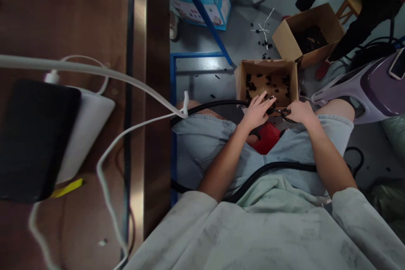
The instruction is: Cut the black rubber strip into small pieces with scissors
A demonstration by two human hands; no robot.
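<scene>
Over the near edge of an open cardboard box [295, 86], my left hand [257, 112] grips a thick black hose [218, 103], its fingers partly stretched out. That hose comes in from the left across my knee. My right hand [301, 112] is closed on the handles of a pair of scissors [287, 117]. The blades point left, towards the dark piece at my left fingertips; what lies between them is too small to make out. Small black pieces [252, 86] are scattered in the box.
To the left is a brown table [95, 143] with a phone [38, 135], a white power bank [87, 126] and cables. Another cardboard box [286, 42] holds black pieces beside a seated person. A purple-white appliance [373, 93] stands right. A second hose stretch [284, 166] crosses my lap.
</scene>
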